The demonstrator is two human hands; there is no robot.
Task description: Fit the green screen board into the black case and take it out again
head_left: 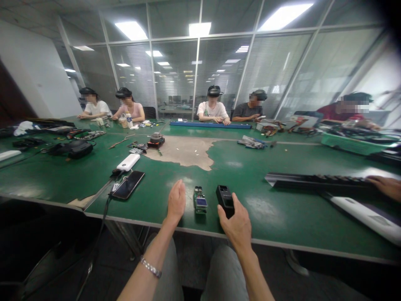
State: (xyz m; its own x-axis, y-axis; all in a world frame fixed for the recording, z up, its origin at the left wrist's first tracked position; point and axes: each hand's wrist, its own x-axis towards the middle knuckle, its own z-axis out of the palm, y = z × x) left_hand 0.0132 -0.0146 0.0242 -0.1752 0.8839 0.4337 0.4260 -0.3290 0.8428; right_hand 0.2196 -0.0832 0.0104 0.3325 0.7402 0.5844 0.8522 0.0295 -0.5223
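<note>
A green circuit board with a small blue screen (200, 202) lies on the green table (175, 217) between my hands. My left hand (177, 201) rests on its edge to the left of the board, fingers stretched and side by side, holding nothing. To the right of the board is a black rectangular housing (223, 195) with openings at its far end. My right hand (237, 221) is at the near right part of the housing, thumb and fingers apart around it; whether it grips the housing is hard to tell.
Left of my hands lie a black phone (128, 184) and a white power bank (128, 162) with cables. At the right, another person's hand (387, 187) touches a long black strip (316, 182) near a white device (366, 215). Several people sit across the table.
</note>
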